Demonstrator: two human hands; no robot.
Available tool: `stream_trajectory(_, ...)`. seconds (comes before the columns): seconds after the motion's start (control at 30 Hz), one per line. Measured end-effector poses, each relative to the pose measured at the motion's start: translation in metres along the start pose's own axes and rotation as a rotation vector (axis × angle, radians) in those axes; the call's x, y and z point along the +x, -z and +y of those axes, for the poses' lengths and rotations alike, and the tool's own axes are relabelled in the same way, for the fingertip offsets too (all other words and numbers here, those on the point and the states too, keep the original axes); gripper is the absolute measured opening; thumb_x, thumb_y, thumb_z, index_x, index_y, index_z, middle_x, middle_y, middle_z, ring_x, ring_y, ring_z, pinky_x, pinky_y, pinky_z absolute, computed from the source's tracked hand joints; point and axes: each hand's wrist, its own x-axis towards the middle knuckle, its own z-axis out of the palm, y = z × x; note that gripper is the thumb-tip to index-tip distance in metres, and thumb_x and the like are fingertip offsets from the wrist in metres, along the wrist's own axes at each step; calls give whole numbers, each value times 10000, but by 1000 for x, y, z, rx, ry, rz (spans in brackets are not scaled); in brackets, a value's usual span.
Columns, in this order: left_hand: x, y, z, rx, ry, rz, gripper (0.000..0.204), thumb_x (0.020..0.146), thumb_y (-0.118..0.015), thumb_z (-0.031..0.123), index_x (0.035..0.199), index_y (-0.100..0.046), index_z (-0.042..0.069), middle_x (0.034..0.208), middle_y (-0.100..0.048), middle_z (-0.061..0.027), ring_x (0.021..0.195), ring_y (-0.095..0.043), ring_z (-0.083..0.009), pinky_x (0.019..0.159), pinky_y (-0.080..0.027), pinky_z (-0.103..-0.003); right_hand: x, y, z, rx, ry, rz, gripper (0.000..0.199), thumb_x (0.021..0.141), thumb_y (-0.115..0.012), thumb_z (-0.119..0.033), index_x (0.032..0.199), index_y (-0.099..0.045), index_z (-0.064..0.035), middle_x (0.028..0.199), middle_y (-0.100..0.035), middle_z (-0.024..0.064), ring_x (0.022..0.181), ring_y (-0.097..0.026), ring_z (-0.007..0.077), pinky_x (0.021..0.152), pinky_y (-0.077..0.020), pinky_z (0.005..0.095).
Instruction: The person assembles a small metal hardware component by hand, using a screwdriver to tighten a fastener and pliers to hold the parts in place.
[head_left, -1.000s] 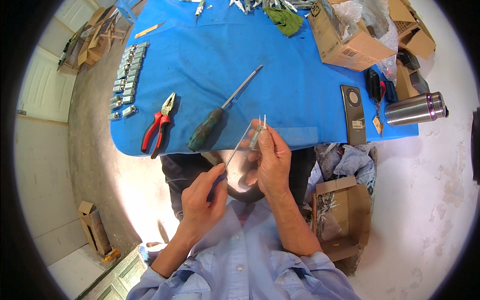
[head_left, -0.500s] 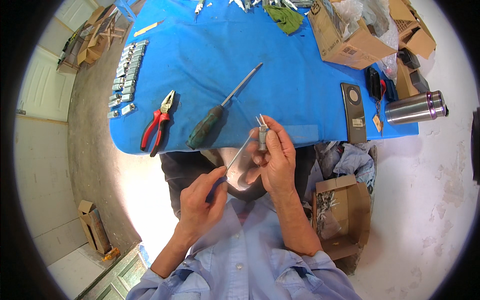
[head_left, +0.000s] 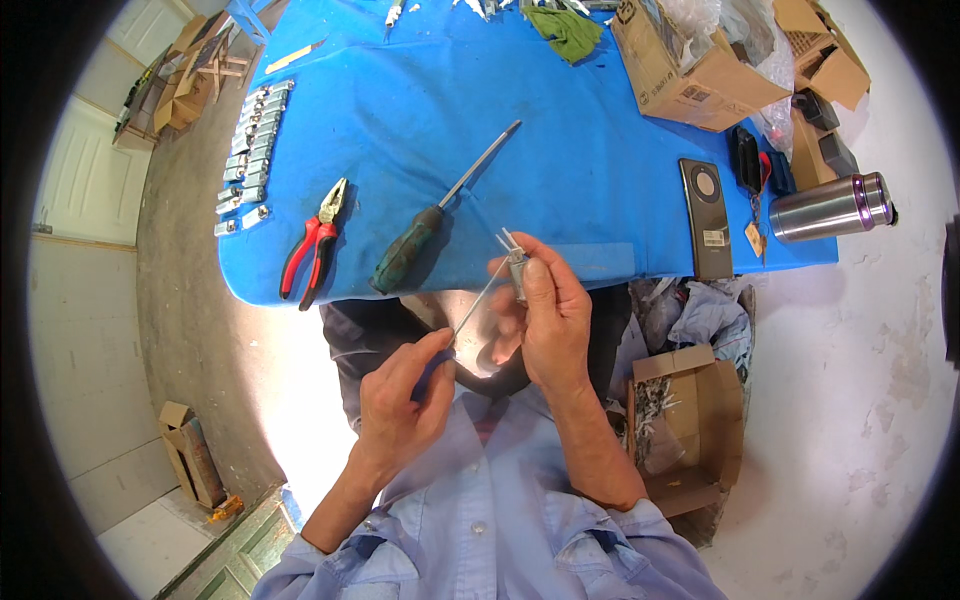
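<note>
My left hand [head_left: 402,395] is closed round the blue handle of a slim screwdriver [head_left: 478,304]. Its thin shaft slants up to the right, and its tip reaches the small grey metal part [head_left: 517,268] in my right hand [head_left: 556,325]. Thumb and fingers of the right hand pinch that part just past the table's near edge. Two thin pale prongs stick out of its upper end. Exactly where the tip meets the part is too small to tell.
On the blue-covered table [head_left: 350,110] lie red-handled pliers [head_left: 318,240], a large screwdriver [head_left: 410,248], a knife [head_left: 295,56], rows of metal parts [head_left: 255,155], a phone [head_left: 707,225] and a steel bottle [head_left: 830,208]. A carton [head_left: 700,95] stands far right; an open box [head_left: 715,430] sits below.
The metal part in my right hand has tilted, its prongs now leaning further left. The screwdriver's tip has shifted slightly up with it; my left hand stays nearly in place.
</note>
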Motion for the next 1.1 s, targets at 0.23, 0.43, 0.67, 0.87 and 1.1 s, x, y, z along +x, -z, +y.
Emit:
stream_trajectory(0.23, -2, -2, -1, -20, 13, 57, 320, 884, -667, -46, 1203, -676, -26, 871, -702, -99, 664, -619, -128, 607, -482, -260, -6, -5, -6, -113, 24, -23, 301, 1070, -552, -127, 1328, -596, 22, 1032, -699, 71, 697, -605, 50, 557, -468, 200)
stream_trajectory(0.43, 7, 0, 4, -10, -50, 103, 335, 884, -683, -29, 1219, -661, -34, 880, -706, -91, 702, -631, -98, 627, -483, -235, -11, -2, -7, -139, -5, -77, 274, 1071, -559, -149, 1273, -624, 25, 970, -709, 67, 668, -626, 63, 547, -459, 201)
stream_trajectory(0.67, 39, 4, 22, -223, 192, 93, 377, 843, -802, 83, 1168, -647, -30, 862, -685, -59, 743, -626, -82, 642, -481, -226, -20, -3, -14, -154, -45, -162, 267, 1067, -561, -149, 1242, -638, 38, 924, -709, 68, 651, -620, 73, 558, -473, 211)
stream_trajectory(0.87, 60, 6, 17, -454, 307, 64, 310, 834, -820, 142, 1058, -673, -14, 808, -664, -19, 717, -589, -56, 646, -475, -225, -36, -19, -21, -354, 45, -308, 266, 1057, -562, -133, 1249, -639, 35, 888, -694, 62, 636, -605, 72, 575, -492, 217)
stream_trajectory(1.1, 58, 15, 16, -778, 459, 2, 278, 897, -766, 129, 1106, -664, -23, 848, -701, -25, 736, -626, -63, 666, -497, -218, -40, -19, -19, -185, -118, -330, 313, 1082, -510, -196, 1261, -620, 37, 781, -633, 40, 590, -562, 69, 521, -450, 207)
